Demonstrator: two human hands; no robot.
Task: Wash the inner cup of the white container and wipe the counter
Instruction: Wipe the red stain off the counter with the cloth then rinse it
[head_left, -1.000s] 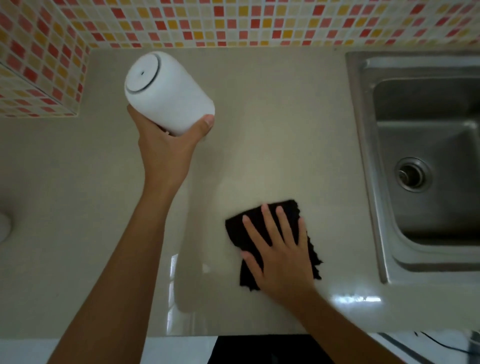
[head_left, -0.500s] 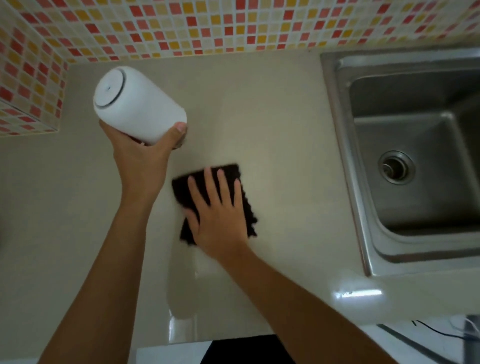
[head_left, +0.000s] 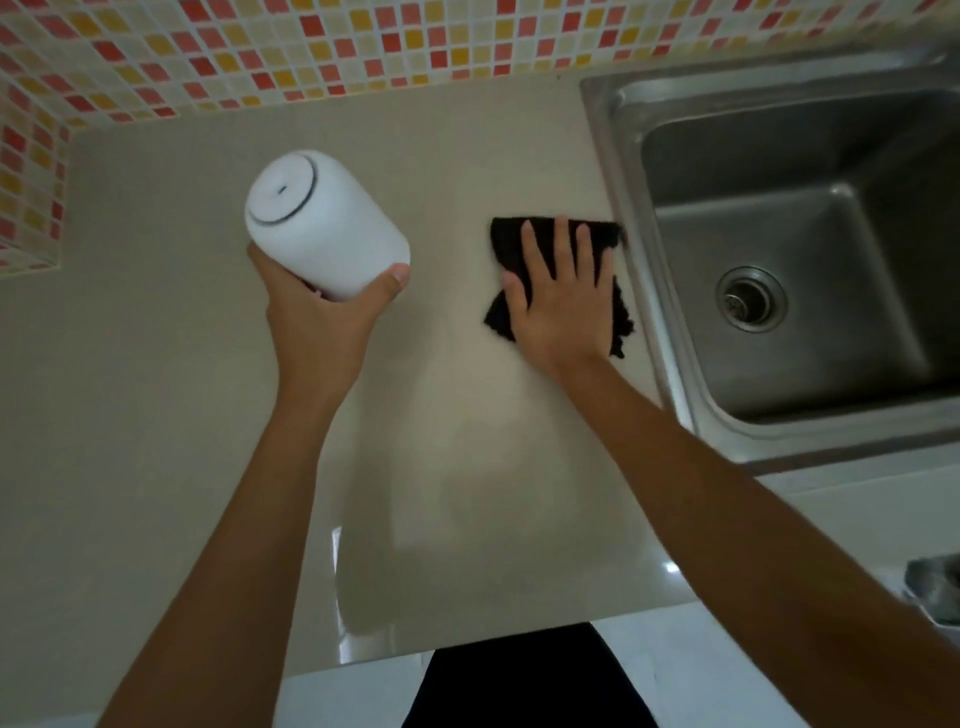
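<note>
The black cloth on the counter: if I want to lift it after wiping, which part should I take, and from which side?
Probably the far right corner of the black cloth, coming from above on the sink side. The cloth lies flat on the counter under the right hand, so only edges can be pinched; that corner sticks out past the fingertips. The left hand holds the white container.

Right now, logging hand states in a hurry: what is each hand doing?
Left hand: closed around the white container, held off the counter.
Right hand: open, flat on the black cloth.
</note>
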